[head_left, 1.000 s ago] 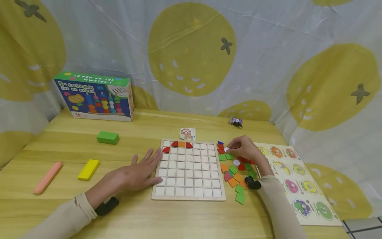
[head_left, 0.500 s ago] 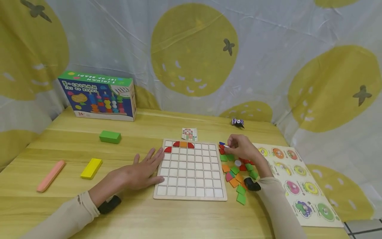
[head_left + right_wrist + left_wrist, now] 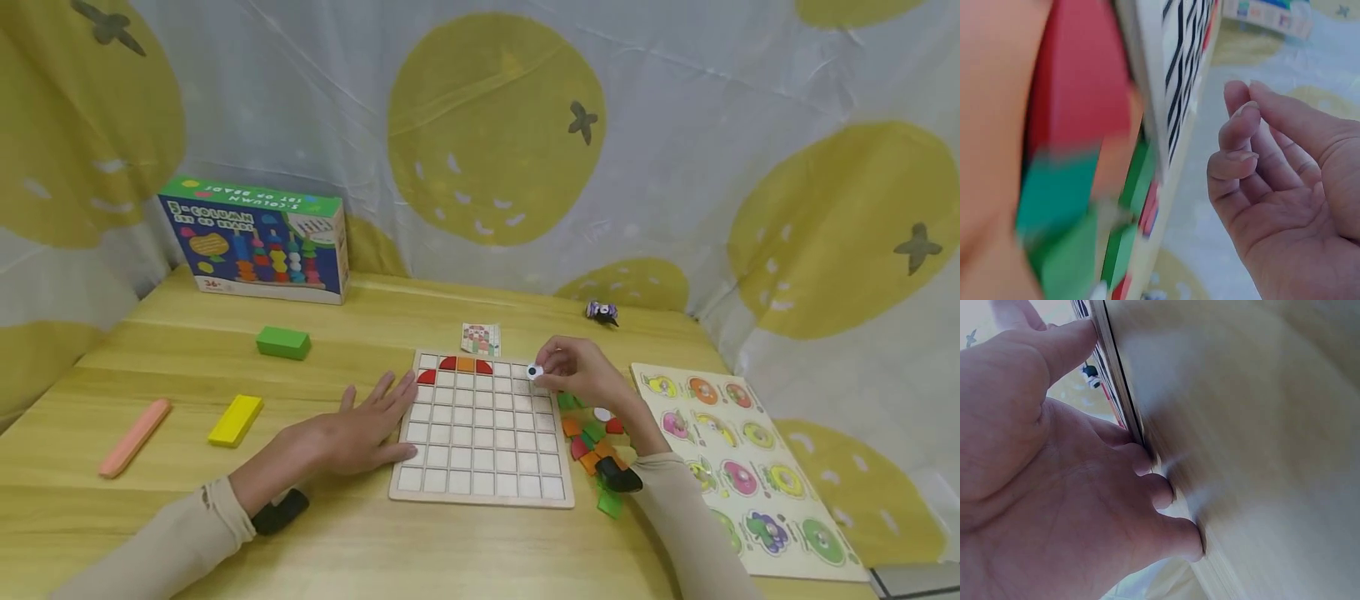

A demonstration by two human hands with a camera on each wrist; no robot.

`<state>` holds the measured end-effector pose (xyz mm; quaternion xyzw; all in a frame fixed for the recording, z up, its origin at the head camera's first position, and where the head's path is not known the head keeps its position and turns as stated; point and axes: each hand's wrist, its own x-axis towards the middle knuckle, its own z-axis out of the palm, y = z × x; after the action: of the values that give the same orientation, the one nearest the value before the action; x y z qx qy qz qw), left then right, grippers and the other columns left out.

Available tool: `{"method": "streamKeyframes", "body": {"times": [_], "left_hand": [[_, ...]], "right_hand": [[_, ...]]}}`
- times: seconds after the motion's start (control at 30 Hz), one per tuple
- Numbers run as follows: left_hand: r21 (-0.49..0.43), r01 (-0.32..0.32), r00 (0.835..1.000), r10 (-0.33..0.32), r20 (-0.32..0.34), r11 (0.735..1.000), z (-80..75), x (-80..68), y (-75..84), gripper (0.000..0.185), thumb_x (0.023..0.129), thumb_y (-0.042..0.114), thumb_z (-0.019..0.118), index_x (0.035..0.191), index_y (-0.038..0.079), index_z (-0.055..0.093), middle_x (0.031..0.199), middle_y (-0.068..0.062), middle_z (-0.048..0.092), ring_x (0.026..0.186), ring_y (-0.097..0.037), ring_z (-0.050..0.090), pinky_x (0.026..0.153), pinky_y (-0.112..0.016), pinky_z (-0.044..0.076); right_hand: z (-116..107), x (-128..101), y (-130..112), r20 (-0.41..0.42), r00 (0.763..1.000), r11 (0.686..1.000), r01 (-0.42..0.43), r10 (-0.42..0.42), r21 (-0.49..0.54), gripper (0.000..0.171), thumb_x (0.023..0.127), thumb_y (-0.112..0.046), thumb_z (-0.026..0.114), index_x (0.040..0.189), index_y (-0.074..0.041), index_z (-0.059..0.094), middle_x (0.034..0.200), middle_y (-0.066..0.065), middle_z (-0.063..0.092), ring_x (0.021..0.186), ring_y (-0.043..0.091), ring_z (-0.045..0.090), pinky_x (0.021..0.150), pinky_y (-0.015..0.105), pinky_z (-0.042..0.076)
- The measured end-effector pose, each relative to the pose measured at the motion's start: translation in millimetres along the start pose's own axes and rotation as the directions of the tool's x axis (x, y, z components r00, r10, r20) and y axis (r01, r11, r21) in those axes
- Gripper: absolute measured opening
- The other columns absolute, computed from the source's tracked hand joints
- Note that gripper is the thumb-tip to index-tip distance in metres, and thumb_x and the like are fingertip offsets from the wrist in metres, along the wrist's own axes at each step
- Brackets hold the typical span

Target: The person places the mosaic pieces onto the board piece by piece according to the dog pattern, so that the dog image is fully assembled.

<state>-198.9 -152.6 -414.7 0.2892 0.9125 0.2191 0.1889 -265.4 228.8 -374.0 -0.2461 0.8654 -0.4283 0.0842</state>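
Observation:
My right hand pinches a small white round piece with a black dot between thumb and fingertips, over the upper right of the gridded wooden board. In the right wrist view the fingers curl toward the thumb; the piece is hidden there. My left hand lies spread along the board's left edge, fingers fairly straight. The left wrist view shows its fingertips on the tabletop beside the board. Near the board's top, an orange square sits between red quarter-round pieces, with another red piece lower left.
Loose coloured pieces lie right of the board, partly under my right wrist. A fruit puzzle board is farther right. Behind the grid stands a small picture card. Green, yellow and pink blocks and a bead-set box are left.
My right hand has lifted the white round piece from the loose pieces and carried it left over the board, its black dot now showing. The left hand keeps its place on the board's edge.

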Motion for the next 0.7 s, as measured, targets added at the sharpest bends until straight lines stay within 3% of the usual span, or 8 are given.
{"method": "streamKeyframes", "body": {"times": [0.1,0.23,0.43,0.7], "left_hand": [[0.003,0.015,1.000,-0.015,0.014,1.000,-8.5,-5.7,14.3,0.097,0.109,0.057,0.056,0.173,0.004,0.007,0.181,-0.015,-0.006,0.166,-0.043,-0.008,0.121,-0.081,-0.005],[-0.008,0.027,0.999,-0.027,0.029,1.000,-13.4,-8.1,20.7,0.096,0.109,0.054,0.057,0.173,0.002,0.008,0.181,-0.017,-0.005,0.166,-0.044,-0.008,0.120,-0.082,-0.005],[-0.039,0.030,0.999,-0.028,0.040,0.999,-13.9,-9.3,19.3,0.098,0.108,0.057,0.057,0.173,0.003,0.007,0.181,-0.016,-0.006,0.165,-0.044,-0.010,0.120,-0.081,-0.008],[-0.020,-0.009,1.000,0.009,0.023,1.000,-6.5,-5.7,7.9,0.099,0.108,0.063,0.053,0.173,0.004,0.008,0.182,-0.015,-0.006,0.165,-0.045,-0.010,0.117,-0.085,-0.008]], "right_hand": [[11,8,-9,0.049,0.998,0.999,0.041,-0.041,0.002,0.026,0.094,0.001,0.082,0.117,0.001,0.071,0.092,0.011,0.079,0.083,0.030,0.073,0.074,0.028,0.058],[29,24,-19,0.104,0.991,0.996,0.084,-0.080,-0.035,0.028,0.094,-0.002,0.083,0.121,-0.001,0.077,0.091,0.005,0.078,0.080,0.022,0.072,0.075,0.028,0.059],[56,50,-35,0.148,0.982,0.989,0.125,-0.114,-0.073,0.019,0.092,-0.007,0.087,0.110,-0.003,0.082,0.089,0.002,0.077,0.079,0.011,0.070,0.076,0.028,0.060],[82,76,-48,0.138,0.982,0.976,0.150,-0.129,-0.156,0.021,0.089,-0.011,0.090,0.107,-0.002,0.083,0.078,0.002,0.068,0.068,0.008,0.056,0.064,0.020,0.047]]}}
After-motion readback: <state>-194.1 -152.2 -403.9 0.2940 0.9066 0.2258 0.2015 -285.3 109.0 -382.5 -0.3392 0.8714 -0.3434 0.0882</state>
